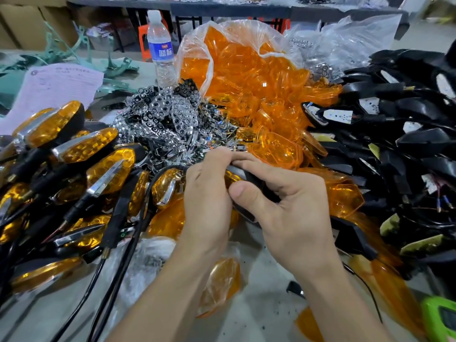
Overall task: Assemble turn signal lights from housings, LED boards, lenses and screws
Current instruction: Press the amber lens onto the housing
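Table [259, 280]: grey, speckled with dark crumbs, nearest the viewer.
Green device [441, 319]: lay at the lower right corner, cut by the frame edge; its kind could not be told.
Loose lens [219, 285]: orange, lay on the table under the left forearm.
Left hand [207, 193]: came in from below, its fingers [217, 156] curled over the far end of the housing and gripping it.
Right hand [291, 208]: gripped the same housing from the right, fingers wrapped over it and thumb pressed to its near side.
Housing [249, 178]: black, held between both hands above the table, just in front of the reflector heap; a strip of orange showed against it, though whether a lens was seated could not be told.
Finished lights [86, 156]: orange and chrome on black stems, piled to the left.
Reflector heap [167, 119]: chrome, behind the hands.
Lens bag [246, 70]: clear plastic, open, spilling orange lenses toward the hands.
Housing pile [407, 132]: black shells to the right, some showing white LED boards.
Water bottle [160, 48]: upright behind the reflector heap.
Pink paper [56, 87]: printed sheet, far left.
Far tables [222, 8]: dark, strewn with small parts.
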The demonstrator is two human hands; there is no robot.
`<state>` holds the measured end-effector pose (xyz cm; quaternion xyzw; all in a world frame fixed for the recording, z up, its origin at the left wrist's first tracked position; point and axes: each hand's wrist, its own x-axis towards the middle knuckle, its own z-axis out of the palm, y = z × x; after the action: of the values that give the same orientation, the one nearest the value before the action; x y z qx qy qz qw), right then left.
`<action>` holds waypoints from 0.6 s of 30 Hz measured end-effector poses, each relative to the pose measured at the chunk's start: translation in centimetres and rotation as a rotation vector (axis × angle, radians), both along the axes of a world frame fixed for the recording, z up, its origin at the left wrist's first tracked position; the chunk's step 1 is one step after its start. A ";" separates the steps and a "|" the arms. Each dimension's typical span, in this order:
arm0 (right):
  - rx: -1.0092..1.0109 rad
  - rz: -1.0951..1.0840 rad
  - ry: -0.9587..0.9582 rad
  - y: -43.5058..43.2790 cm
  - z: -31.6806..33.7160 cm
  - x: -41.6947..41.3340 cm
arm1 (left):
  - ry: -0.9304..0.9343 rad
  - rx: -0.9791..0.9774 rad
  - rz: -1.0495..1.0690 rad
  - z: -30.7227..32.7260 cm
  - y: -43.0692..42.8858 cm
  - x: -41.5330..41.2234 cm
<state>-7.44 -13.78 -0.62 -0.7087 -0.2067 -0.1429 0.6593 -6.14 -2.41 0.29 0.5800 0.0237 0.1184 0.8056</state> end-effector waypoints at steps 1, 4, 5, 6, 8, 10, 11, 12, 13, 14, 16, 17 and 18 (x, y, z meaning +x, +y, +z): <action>0.006 -0.001 0.009 0.1 0.0 0.0 | -0.024 0.007 0.000 0.0 -0.1 0.0; 0.019 -0.015 0.024 0.2 -0.2 -0.1 | -0.065 0.032 -0.001 0.1 -0.1 0.0; 0.019 -0.020 0.031 0.2 -0.2 -0.1 | -0.062 0.031 -0.012 0.0 0.0 0.0; 0.014 -0.025 0.040 0.2 -0.1 -0.1 | -0.048 0.022 -0.027 0.0 0.0 0.1; 0.009 -0.024 0.044 0.2 0.1 0.0 | -0.003 -0.009 -0.076 -0.4 0.2 0.3; 0.019 -0.025 0.036 0.0 0.3 0.1 | 0.052 -0.117 -0.194 -0.5 0.6 0.4; 0.022 -0.038 0.032 -0.2 0.3 0.1 | 0.067 -0.181 -0.271 -0.3 0.8 0.4; 0.027 -0.055 0.029 -0.4 0.4 0.2 | 0.069 -0.231 -0.345 -0.2 1.0 0.3; 0.033 -0.064 0.029 -0.5 0.4 0.2 | 0.063 -0.254 -0.398 0.1 1.0 0.2; 0.043 -0.065 0.030 -0.6 0.4 0.2 | 0.054 -0.264 -0.425 0.3 0.9 0.0; 0.081 -0.046 0.040 -0.7 0.5 0.1 | 0.037 -0.305 -0.455 0.5 0.4 -0.3; 0.107 -0.029 0.052 -0.6 0.4 0.0 | 0.029 -0.327 -0.453 0.5 0.0 -0.4; 0.124 -0.010 0.059 -0.5 0.4 0.0 | 0.023 -0.339 -0.433 0.4 -0.4 -0.5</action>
<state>-7.39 -14.33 -0.25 -0.6713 -0.1745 -0.1377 0.7070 -6.68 -2.77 0.65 0.4298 -0.0724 -0.0686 0.8974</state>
